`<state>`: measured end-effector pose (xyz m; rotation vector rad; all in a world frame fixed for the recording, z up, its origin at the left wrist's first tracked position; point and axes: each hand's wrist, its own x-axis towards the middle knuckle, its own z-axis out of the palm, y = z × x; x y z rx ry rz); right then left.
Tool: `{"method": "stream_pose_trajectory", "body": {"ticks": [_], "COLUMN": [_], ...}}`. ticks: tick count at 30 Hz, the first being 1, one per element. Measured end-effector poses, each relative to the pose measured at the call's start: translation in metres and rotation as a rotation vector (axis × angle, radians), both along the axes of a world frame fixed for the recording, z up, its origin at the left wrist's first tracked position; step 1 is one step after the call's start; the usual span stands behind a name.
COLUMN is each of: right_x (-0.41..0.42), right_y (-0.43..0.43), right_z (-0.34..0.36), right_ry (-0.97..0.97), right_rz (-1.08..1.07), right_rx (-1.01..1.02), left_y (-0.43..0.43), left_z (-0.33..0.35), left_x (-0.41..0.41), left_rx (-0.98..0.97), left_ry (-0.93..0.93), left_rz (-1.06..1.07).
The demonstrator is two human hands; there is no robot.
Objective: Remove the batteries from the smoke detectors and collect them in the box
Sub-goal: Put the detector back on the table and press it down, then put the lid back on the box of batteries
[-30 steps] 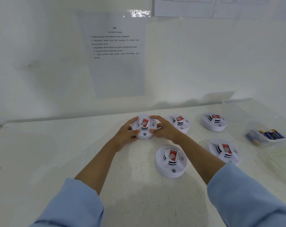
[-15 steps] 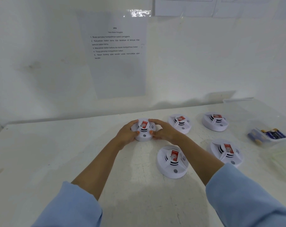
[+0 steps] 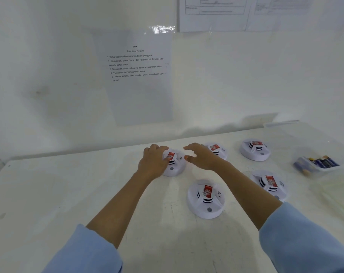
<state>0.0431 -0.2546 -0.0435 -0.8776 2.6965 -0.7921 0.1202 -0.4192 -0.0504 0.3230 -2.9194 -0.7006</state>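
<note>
Several round white smoke detectors with red labels lie on the white table (image 3: pixel 68 194). My left hand (image 3: pixel 154 162) rests on the left side of one detector (image 3: pixel 175 164), fingers curled over its rim. My right hand (image 3: pixel 201 157) hovers just right of it, fingers spread and apart from the detector. Another detector (image 3: pixel 205 200) lies nearer to me, one (image 3: pixel 216 149) sits partly behind my right hand, and two more (image 3: pixel 254 149) (image 3: pixel 270 184) lie to the right. A clear plastic box (image 3: pixel 316 164) with several batteries stands at the far right.
A printed instruction sheet (image 3: pixel 137 75) hangs on the white wall behind the table. A clear container lid (image 3: pixel 281 123) leans at the back right. Another translucent container (image 3: pixel 336 194) sits at the right edge. Light blue sleeves cover both my upper arms.
The detector was set down on the table. My right hand has let go of it and opened, lifting slightly to the right. My left hand stays on its left side.
</note>
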Motion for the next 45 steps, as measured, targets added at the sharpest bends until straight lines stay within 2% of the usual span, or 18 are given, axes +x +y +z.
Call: {"method": "stream_pose_trajectory", "body": {"ticks": [5,9,17,20,26,35,45], "right_x": [-0.004,-0.014,-0.038,-0.047,-0.045,-0.045,-0.062], "right_y": [0.028,0.059,0.144,0.173,0.228,0.347,0.490], "right_z": [0.018,0.028,0.042,0.045,0.048,0.030,0.003], "right_ry": [0.120,0.118,0.117,0.103,0.102,0.067,0.125], "right_rz": [0.049,0.072,0.194,0.211,0.211,0.151,0.166], "right_rx": [0.152,0.161,0.222,0.218,0.164,0.071,0.036], "left_y": [0.033,0.068,0.158,0.186,0.241,0.352,0.437], "left_z": [0.020,0.030,0.036,0.037,0.043,0.022,-0.006], "left_x": [-0.001,-0.007,-0.026,-0.031,-0.037,-0.024,-0.012], "left_rx": [-0.143,-0.208,-0.137,-0.093,-0.124,-0.058,-0.085], "left_ry": [0.005,-0.040,-0.047,-0.031,-0.023,-0.022,-0.126], "left_rz": [-0.001,-0.008,0.050,0.076,0.053,-0.091,-0.102]}}
